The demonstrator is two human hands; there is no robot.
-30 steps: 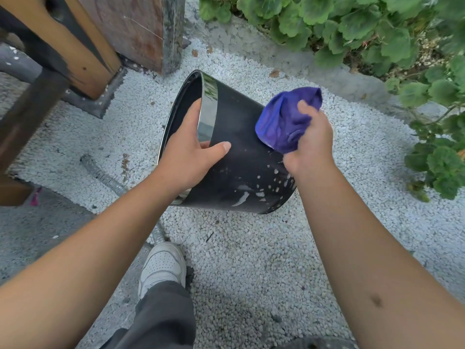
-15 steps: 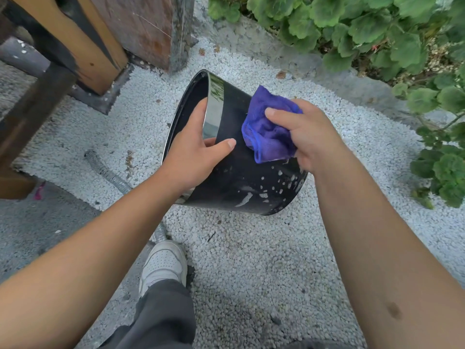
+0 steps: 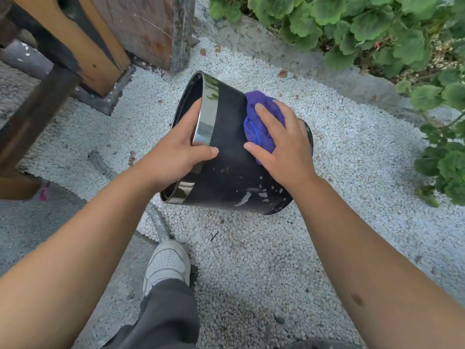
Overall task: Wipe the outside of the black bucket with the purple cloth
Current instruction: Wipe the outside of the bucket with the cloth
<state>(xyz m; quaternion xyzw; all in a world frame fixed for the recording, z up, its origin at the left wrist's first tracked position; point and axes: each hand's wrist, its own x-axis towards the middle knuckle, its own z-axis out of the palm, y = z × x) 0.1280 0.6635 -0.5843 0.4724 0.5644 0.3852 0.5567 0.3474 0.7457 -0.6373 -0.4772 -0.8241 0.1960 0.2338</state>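
- Bucket (image 3: 226, 157): black, tipped on its side on white gravel (image 3: 251, 248), shiny rim band toward the left; pale splashes low on the wall.
- Cloth (image 3: 259, 122): purple, bunched, pressed on the upper wall.
- Right hand (image 3: 281, 144): fingers spread flat over the cloth, not curled round it.
- Left hand (image 3: 176, 152): curled over the rim, thumb outside.
- Risk: bucket may roll if the rim grip loosens; cloth may slip from under flat fingers.
- Room: open gravel to the right; hose (image 3: 156, 217) and shoe (image 3: 167, 263) near below; wooden post (image 3: 151, 28) behind.

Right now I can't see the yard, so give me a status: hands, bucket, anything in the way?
Left hand grips bucket rim. Right hand presses purple cloth flat on black bucket side. White splatter low on the wall. Nothing in the way.
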